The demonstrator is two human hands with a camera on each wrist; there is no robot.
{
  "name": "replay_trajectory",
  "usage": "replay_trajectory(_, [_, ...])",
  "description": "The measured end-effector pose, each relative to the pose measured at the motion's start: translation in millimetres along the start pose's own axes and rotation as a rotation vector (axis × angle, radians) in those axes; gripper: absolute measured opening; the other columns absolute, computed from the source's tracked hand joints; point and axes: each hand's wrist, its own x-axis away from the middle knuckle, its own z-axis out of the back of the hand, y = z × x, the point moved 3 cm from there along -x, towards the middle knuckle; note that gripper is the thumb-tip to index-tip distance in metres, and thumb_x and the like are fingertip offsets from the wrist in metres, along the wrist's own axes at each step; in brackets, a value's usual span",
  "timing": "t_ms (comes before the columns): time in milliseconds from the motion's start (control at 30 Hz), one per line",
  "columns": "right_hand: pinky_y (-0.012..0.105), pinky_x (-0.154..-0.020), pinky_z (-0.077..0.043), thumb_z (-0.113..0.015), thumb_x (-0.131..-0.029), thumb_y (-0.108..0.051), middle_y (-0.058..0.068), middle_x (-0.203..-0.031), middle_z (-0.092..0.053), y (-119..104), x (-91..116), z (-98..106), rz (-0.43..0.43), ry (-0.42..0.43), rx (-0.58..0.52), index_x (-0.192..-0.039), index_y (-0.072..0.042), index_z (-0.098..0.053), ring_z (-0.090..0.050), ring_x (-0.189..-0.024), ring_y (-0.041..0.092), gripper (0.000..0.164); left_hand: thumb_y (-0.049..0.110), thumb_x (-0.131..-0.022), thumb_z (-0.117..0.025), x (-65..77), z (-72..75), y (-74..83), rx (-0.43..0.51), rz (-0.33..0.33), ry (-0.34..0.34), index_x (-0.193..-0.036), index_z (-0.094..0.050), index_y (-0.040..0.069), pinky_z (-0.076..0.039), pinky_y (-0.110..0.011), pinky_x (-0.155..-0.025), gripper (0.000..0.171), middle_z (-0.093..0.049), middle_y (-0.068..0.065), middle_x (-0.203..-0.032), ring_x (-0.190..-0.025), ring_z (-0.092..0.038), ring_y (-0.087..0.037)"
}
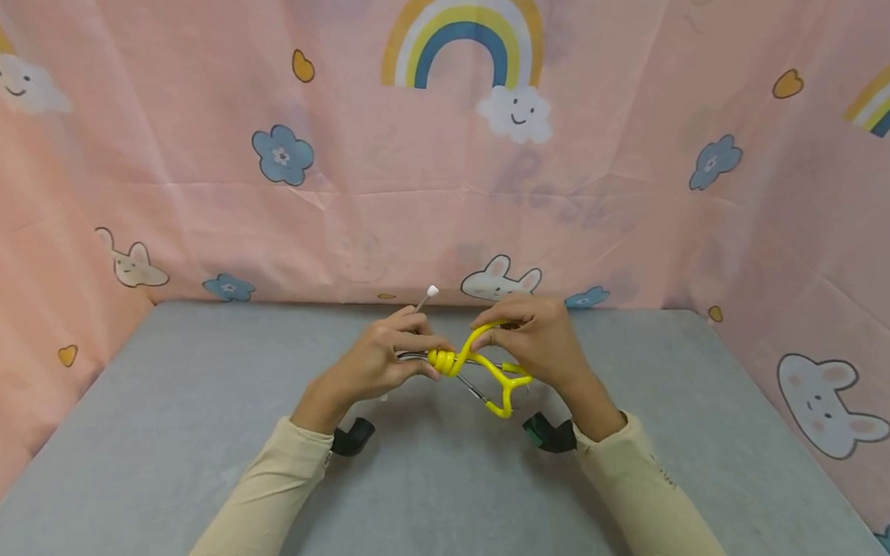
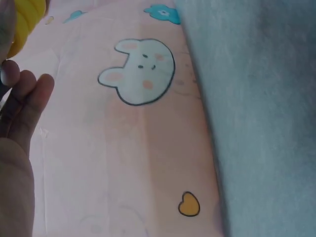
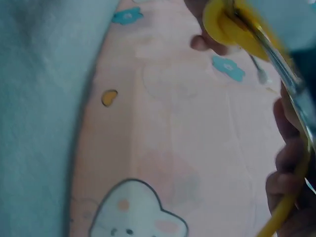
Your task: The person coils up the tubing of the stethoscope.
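Observation:
In the head view a shiny metal wire frame (image 1: 472, 387) with yellow-covered, forked parts is held in the air above the grey table. Yellow tubing (image 1: 442, 361) is coiled round it in several turns. My left hand (image 1: 377, 356) grips the frame at the left of the coil, fingers and thumb bent round it. A thin rod with a white tip (image 1: 432, 291) sticks up behind this hand. My right hand (image 1: 539, 340) pinches a length of the yellow tubing right of the coil. In the right wrist view its fingers (image 3: 289, 163) lie along metal and tubing. The frame's exact kind is unclear.
The grey table (image 1: 438, 507) extends beneath both arms. A pink printed cloth (image 1: 384, 215) hangs at the back and both sides, meeting the table's far edge. Dark wrist-worn devices (image 1: 353, 437) sit under the cuffs.

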Motion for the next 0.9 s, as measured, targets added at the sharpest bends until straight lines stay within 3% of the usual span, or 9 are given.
replay_trajectory(167, [0.017, -0.058, -0.051, -0.087, -0.071, -0.006, 0.006, -0.079, -0.075, 4.5, 3.4, -2.2, -0.105, 0.076, -0.064, -0.082, -0.007, -0.081, -0.064, -0.062, 0.008, 0.013, 0.015, -0.070, -0.087, -1.6, -3.9, 4.0, -0.054, -0.074, 0.067, -0.104, -0.078, 0.007, -0.042, -0.021, -0.066, 0.036, -0.064, 0.001, -0.084, -0.078, -0.046, -0.010])
replay_trajectory(300, [0.017, -0.049, -0.044, -0.086, -0.073, -0.010, 0.008, -0.078, -0.075, 2.1, 4.9, -2.3, -0.237, 0.172, -0.063, -0.082, -0.008, -0.081, -0.054, -0.048, 0.007, 0.011, 0.019, -0.067, -0.090, -3.3, -6.5, 8.0, -0.166, -0.144, 0.138, -0.112, -0.075, 0.006, -0.042, -0.021, -0.065, 0.049, -0.065, -0.001, -0.087, -0.077, -0.048, -0.012])
replay_trajectory(400, [0.021, -0.042, -0.032, -0.086, -0.075, -0.017, 0.008, -0.076, -0.075, -1.1, 4.1, -3.1, -0.342, 0.205, -0.027, -0.082, -0.009, -0.081, -0.038, -0.038, 0.010, 0.012, 0.026, -0.067, -0.091, -3.0, -7.7, 9.5, -0.280, -0.159, 0.138, -0.120, -0.073, 0.011, -0.042, -0.023, -0.065, 0.058, -0.061, -0.001, -0.086, -0.075, -0.048, -0.013])
replay_trajectory(467, [0.022, -0.043, -0.030, -0.087, -0.075, -0.021, 0.008, -0.076, -0.076, -2.2, 3.9, -3.6, -0.426, 0.200, -0.005, -0.082, -0.011, -0.081, -0.037, -0.039, 0.012, 0.014, 0.030, -0.068, -0.090, -2.6, -9.0, 10.5, -0.356, -0.170, 0.117, -0.123, -0.072, 0.018, -0.044, -0.022, -0.065, 0.059, -0.057, -0.001, -0.085, -0.074, -0.051, -0.013])
replay_trajectory(600, [0.024, -0.048, -0.036, -0.087, -0.075, -0.027, 0.005, -0.089, -0.078, 0.5, 3.5, -4.5, -0.614, 0.088, -0.030, -0.085, -0.015, -0.082, -0.046, -0.052, 0.017, 0.017, 0.028, -0.072, -0.088, -1.7, -12.7, 11.2, -0.413, -0.202, 0.095, -0.121, -0.073, 0.027, -0.046, -0.019, -0.062, 0.051, -0.052, -0.001, -0.082, -0.072, -0.055, -0.011])
replay_trajectory(700, [0.026, -0.061, -0.046, -0.087, -0.077, -0.031, 0.004, -0.105, -0.077, 4.8, 2.7, -5.2, -0.723, -0.040, -0.088, -0.091, -0.014, -0.082, -0.060, -0.075, 0.018, 0.022, 0.022, -0.073, -0.088, -1.4, -14.3, 11.2, -0.349, -0.219, 0.112, -0.116, -0.076, 0.024, -0.041, -0.017, -0.059, 0.044, -0.049, 0.000, -0.077, -0.067, -0.051, -0.009])
replay_trajectory(800, [0.031, -0.078, -0.054, -0.084, -0.080, -0.031, 0.007, -0.112, -0.075, 8.6, 1.4, -4.0, -0.740, -0.143, -0.160, -0.100, -0.011, -0.080, -0.066, -0.100, 0.021, 0.029, 0.018, -0.072, -0.089, -1.9, -14.1, 11.6, -0.262, -0.230, 0.127, -0.112, -0.077, 0.018, -0.037, -0.017, -0.058, 0.041, -0.048, 0.001, -0.074, -0.064, -0.045, -0.008])
replay_trajectory(900, [0.034, -0.087, -0.054, -0.076, -0.087, -0.031, 0.010, -0.116, -0.073, 13.6, 1.4, -0.5, -0.690, -0.216, -0.215, -0.111, -0.009, -0.076, -0.067, -0.104, 0.023, 0.032, 0.014, -0.070, -0.090, -3.0, -12.7, 12.3, -0.179, -0.231, 0.126, -0.110, -0.078, 0.014, -0.037, -0.018, -0.059, 0.042, -0.049, 0.001, -0.073, -0.065, -0.044, -0.008])
